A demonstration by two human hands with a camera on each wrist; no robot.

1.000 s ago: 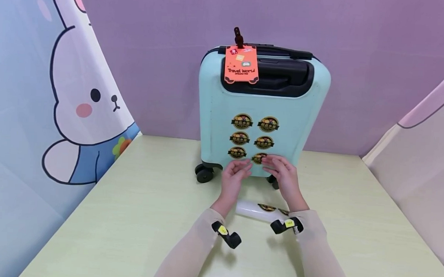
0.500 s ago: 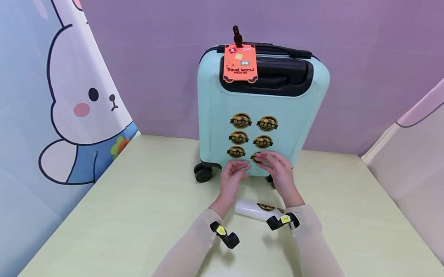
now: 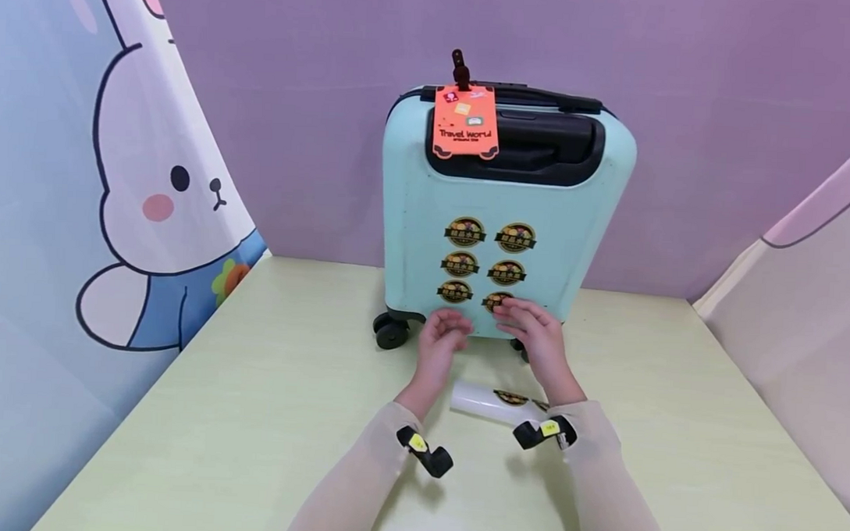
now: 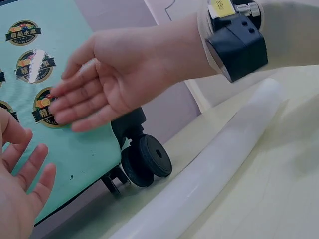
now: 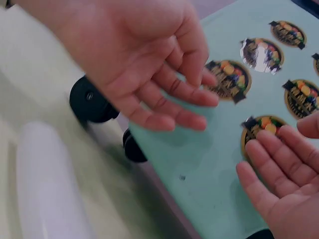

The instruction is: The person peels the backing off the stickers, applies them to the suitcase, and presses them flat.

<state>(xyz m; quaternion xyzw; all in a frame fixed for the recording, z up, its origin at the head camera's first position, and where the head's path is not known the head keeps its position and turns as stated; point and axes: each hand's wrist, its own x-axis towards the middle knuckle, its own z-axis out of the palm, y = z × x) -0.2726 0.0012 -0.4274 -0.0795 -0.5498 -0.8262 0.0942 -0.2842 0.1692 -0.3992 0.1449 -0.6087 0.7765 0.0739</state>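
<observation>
A mint-green suitcase stands upright, with two columns of round black-and-gold stickers on its front. My right hand has its fingertips on the lowest sticker of the right column, partly covering it; the left wrist view shows this hand's fingers extended over the sticker. My left hand hovers by the suitcase's bottom edge, below the left column's lowest sticker. Its fingers are loosely bent with nothing between them, as the right wrist view of the left hand also shows.
A white roll bearing more stickers lies on the pale table beneath my forearms. An orange luggage tag hangs from the suitcase top. Black wheels hold the suitcase up. A purple backdrop stands behind.
My left hand has drawn slightly down and left, its fingers loosening. The right hand has shifted a little left onto the lowest right sticker, which remains flat on the suitcase.
</observation>
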